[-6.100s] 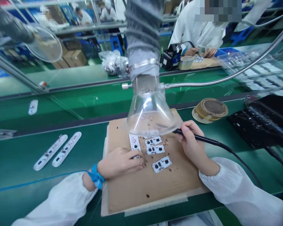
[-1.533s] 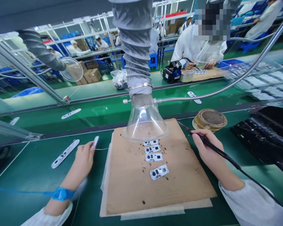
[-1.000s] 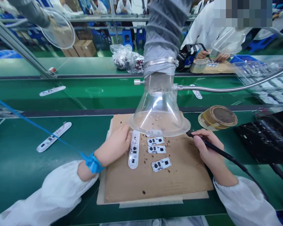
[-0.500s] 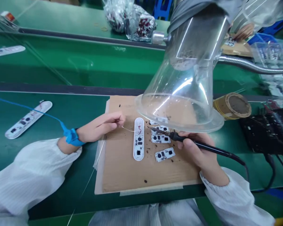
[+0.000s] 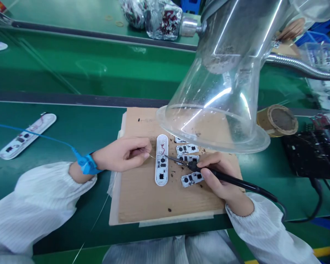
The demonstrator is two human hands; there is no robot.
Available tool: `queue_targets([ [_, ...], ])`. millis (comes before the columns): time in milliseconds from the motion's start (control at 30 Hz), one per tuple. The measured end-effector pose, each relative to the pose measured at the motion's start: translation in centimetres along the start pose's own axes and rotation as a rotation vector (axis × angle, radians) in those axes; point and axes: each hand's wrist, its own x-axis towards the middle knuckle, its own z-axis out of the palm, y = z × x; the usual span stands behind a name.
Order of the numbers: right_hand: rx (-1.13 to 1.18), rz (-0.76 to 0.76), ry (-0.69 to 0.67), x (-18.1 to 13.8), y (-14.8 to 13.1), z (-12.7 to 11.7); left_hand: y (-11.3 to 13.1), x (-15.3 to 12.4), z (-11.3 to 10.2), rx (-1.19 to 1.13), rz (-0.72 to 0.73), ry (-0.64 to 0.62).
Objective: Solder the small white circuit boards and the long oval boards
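Observation:
In the head view a long white casing (image 5: 161,179) with rounded ends lies upright on the cardboard sheet (image 5: 143,205), a circuit board and thin red wires inside it. My right hand (image 5: 218,176) is closed round a black soldering iron (image 5: 231,179), whose tip reaches the casing's right edge near the red wires. My left hand (image 5: 128,154), with a blue wrist strap (image 5: 88,164), pinches a thin solder wire (image 5: 152,156) that points at the casing from the left. Several small white circuit boards (image 5: 187,149) lie right of the casing, partly behind the iron.
A clear fume hood (image 5: 214,121) hangs over the cardboard's back right. A round brown tin (image 5: 280,121) and a black device (image 5: 316,150) stand to the right. Another white casing (image 5: 27,136) lies at left. A co-worker's hand (image 5: 293,29) shows at the far right.
The iron's tip has moved left and down to the casing. My left hand has come right and lower, bringing the solder wire's end close to the iron's tip.

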Motion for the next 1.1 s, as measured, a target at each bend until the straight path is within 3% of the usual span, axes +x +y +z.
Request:
queue_targets([
  [333, -0.036, -0.107, -0.082, 0.41, -0.25, -0.01, -0.26, 0.22, 0.15, 0.046, 0.048, -0.008],
  [833, 0.038, -0.066, -0.031, 0.09, -0.01, 0.03, -0.58, 0.02, -0.11, -0.021, 0.025, -0.015],
  [1100, -0.034, -0.123, -0.107, 0.6, -0.08, 0.37, -0.69, 0.11, -0.16, -0.002, 0.066, -0.008],
])
